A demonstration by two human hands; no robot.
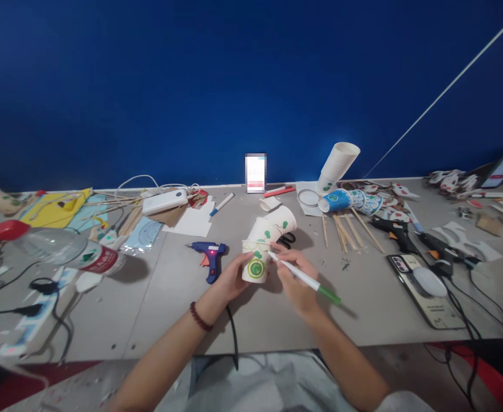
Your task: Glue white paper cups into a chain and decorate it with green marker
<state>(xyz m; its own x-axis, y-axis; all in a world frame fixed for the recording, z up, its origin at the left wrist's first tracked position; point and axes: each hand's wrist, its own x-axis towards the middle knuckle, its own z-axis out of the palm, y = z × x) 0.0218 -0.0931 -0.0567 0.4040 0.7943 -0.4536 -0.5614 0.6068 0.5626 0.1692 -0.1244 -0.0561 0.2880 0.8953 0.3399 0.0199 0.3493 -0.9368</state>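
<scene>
Several white paper cups with green patterns are joined in a bent chain in front of me. My left hand point(234, 276) grips the nearest paper cup point(256, 268), which carries a green round design. In my right hand point(296, 280) is a white marker point(305, 277) with a green end, its tip close to the cup's right side; whether it touches I cannot tell. The chain's far cup point(284, 220) opens to the right. Black scissors handles point(289, 239) show partly behind the chain. A blue glue gun point(208, 256) lies left of my left hand.
A stack of paper cups point(337, 166) leans at the back, behind blue-patterned cups point(348, 200) and wooden sticks point(346, 233). At right lie a phone point(427, 294) and black glue guns point(395, 232) with cables. A plastic bottle point(60, 247) and a power strip point(47, 315) occupy the left.
</scene>
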